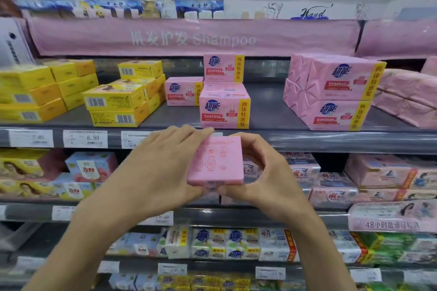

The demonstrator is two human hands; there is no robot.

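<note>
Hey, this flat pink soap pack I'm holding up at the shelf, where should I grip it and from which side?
Grip the pink soap pack by its narrow edges, coming in from both sides. It is a flat block, broad printed face toward you, so left hand and right hand can pinch it, fingers above, thumbs below, likely steady.

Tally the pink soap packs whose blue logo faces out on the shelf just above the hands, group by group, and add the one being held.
Pink packs, middle group: 3
Pink packs, right stack: 2
Held pink pack, gripped by left hand and right hand: 1
Total: 6
</note>
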